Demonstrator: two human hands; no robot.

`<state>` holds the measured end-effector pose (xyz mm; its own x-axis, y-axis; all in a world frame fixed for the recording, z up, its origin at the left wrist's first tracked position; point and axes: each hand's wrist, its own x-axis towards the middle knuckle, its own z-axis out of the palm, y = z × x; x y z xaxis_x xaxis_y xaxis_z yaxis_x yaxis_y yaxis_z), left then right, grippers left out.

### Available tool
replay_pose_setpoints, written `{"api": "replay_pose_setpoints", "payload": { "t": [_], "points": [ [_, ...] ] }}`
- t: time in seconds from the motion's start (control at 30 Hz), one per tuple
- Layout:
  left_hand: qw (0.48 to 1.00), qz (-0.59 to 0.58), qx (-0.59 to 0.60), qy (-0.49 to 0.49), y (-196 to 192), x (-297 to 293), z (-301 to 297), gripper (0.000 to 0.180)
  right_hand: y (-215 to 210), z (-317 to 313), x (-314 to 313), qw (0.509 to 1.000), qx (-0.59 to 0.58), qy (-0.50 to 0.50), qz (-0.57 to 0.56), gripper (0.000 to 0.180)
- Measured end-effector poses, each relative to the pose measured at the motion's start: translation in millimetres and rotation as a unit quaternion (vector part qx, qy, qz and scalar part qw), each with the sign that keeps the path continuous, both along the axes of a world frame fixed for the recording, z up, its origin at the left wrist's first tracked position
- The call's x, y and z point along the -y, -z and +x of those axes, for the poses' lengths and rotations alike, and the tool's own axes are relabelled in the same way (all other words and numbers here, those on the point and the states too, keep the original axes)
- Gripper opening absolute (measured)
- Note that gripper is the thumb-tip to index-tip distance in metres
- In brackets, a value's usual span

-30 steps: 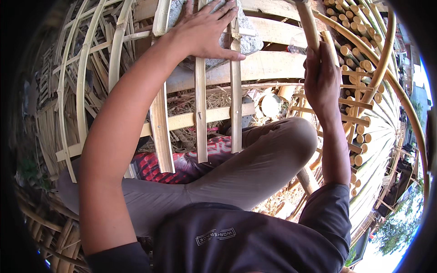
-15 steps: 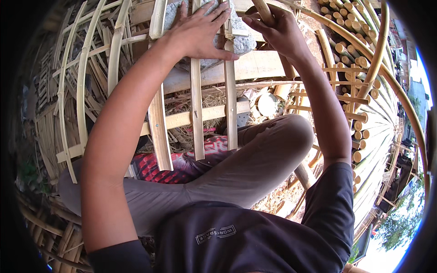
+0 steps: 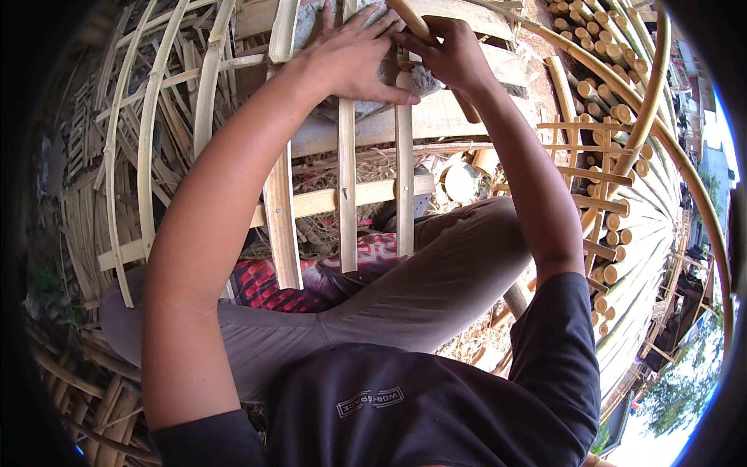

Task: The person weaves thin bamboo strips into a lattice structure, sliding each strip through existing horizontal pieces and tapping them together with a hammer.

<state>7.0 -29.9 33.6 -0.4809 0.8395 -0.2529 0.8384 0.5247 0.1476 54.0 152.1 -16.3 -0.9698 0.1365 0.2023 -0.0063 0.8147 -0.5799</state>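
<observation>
While the left hand presses flat on bamboo slats, the right hand grips a stick beside it.

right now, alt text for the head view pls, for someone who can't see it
Seen from above, a seated person's left hand presses flat on upright bamboo slats of a frame, while the right hand beside it closes its grip on a wooden handle. A grey block lies under the left hand; curved bamboo strips and stacked bamboo poles surround them.
</observation>
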Motion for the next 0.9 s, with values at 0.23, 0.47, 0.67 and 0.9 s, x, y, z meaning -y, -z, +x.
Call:
{"api": "replay_pose_setpoints", "payload": {
  "t": [0.23,0.47,0.67,0.9],
  "points": [
    [1.0,0.029,0.01,-0.001,1,5,2,0.104,-4,7,3,1.0,0.028,0.0,0.002,0.037],
    [1.0,0.017,0.011,-0.012,5,1,3,0.107,-7,12,4,0.999,0.036,-0.008,-0.011,0.036],
    [1.0,0.013,0.002,-0.019,5,2,2,0.108,-13,14,11,0.997,0.063,0.005,-0.033,0.038],
    [1.0,0.005,0.018,-0.01,-2,3,4,0.108,0,13,7,0.994,0.054,0.019,-0.091,0.037]
  ]
}}
